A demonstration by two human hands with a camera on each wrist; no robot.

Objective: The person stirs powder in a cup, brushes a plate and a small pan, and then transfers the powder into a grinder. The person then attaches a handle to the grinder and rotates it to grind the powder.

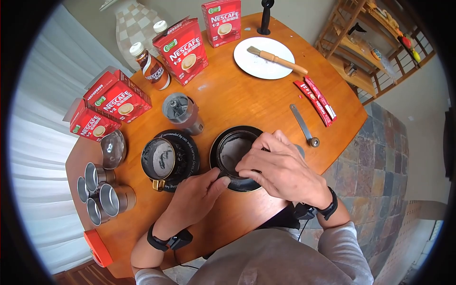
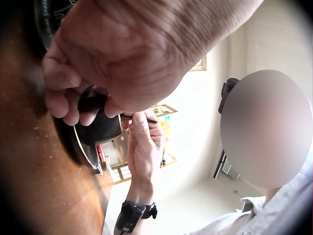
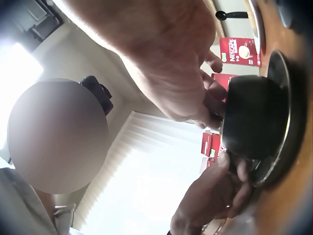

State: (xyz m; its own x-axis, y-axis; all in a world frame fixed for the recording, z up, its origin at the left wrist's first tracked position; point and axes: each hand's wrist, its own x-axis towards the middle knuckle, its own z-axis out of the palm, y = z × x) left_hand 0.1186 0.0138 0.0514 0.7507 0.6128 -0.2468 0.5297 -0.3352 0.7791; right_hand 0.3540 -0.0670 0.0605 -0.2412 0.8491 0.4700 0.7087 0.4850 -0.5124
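A black cup (image 1: 233, 151) with pale grey contents inside stands on a black saucer (image 1: 245, 186) near the table's front edge. My left hand (image 1: 197, 198) grips the cup's handle from the near side, thumb on top. Over the cup's right rim, my right hand (image 1: 289, 166) pinches a thin dark stick-like tool (image 2: 152, 121), whose lower end is hidden by the fingers and the cup. To the left, a second black cup (image 1: 164, 159) with a gold handle sits on its own lettered black saucer (image 1: 187, 152), with whitish powdery contents inside.
A coffee grinder (image 1: 184, 114) stands behind the cups. Red Nescafe boxes (image 1: 185, 52) and a bottle (image 1: 153, 69) line the back left. Metal cups (image 1: 116, 199) and a glass bowl (image 1: 114, 149) are left; a white plate (image 1: 247, 66) with a brush, red sachets (image 1: 316, 102) and a measuring spoon (image 1: 301, 123) lie right.
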